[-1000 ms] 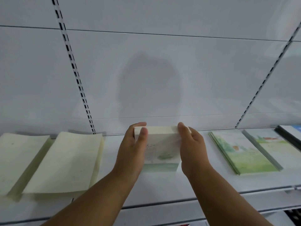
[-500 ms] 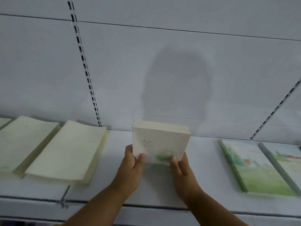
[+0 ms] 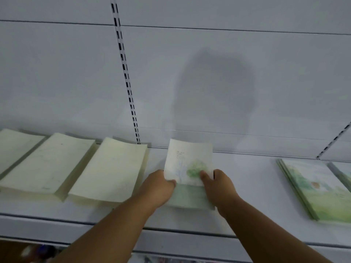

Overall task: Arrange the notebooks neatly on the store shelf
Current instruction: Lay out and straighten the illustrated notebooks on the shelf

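Notebooks with a green tree cover sit mid-shelf, lifted at the back, both grips clamped on the near corners: left hand, right hand. Cream stacks lie just left, green ones well off right.

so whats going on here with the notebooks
A person is sorting notebooks on a white store shelf. Both hands hold a small stack with a green illustrated cover, left hand and right hand at its near corners. Cream stacks lie to the left, green-covered ones to the right.
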Tool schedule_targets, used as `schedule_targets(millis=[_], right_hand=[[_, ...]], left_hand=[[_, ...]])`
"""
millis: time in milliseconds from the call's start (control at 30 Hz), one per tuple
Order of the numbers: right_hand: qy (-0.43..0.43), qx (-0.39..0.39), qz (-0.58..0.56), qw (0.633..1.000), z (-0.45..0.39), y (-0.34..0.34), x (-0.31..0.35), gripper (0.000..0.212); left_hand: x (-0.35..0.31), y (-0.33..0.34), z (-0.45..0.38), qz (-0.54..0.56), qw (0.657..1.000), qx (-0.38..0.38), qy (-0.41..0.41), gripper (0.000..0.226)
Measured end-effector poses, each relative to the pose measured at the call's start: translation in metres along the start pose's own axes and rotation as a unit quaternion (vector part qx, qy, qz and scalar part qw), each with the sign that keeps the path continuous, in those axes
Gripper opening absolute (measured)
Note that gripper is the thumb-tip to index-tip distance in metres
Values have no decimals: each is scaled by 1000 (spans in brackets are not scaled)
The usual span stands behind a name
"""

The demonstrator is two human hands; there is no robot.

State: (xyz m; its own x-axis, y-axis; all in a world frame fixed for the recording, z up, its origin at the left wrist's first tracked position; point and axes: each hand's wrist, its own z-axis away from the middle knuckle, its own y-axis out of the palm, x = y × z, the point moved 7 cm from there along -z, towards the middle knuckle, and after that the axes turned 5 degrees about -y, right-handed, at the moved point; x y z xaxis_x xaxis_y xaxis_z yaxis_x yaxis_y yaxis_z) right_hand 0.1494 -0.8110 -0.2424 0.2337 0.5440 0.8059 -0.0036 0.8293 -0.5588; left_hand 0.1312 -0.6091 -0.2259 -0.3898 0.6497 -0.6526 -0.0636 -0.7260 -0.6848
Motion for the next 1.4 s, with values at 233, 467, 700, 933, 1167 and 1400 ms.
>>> schedule_targets(millis=[233, 467, 700, 933, 1167, 1400], right_hand=[[12, 33, 171, 985, -12, 21, 7, 45], [-2, 2, 285, 959, -4, 14, 13, 64], [-75, 132, 365, 919, 41, 2, 2, 51], [-117, 144, 371, 910, 40, 6, -1, 41], [-132, 137, 365, 912, 40, 9, -4, 33], [-108, 152, 354, 916, 42, 7, -6, 33]], left_hand=[[17, 0, -13, -175, 984, -13, -13, 35], [16, -4, 0, -205, 978, -26, 18, 71], [22, 2, 25, -350, 922, -41, 162, 102], [11, 12, 26, -397, 900, -42, 174, 93], [16, 10, 21, -375, 909, -56, 173, 87], [17, 15, 23, -403, 900, -46, 158, 92]])
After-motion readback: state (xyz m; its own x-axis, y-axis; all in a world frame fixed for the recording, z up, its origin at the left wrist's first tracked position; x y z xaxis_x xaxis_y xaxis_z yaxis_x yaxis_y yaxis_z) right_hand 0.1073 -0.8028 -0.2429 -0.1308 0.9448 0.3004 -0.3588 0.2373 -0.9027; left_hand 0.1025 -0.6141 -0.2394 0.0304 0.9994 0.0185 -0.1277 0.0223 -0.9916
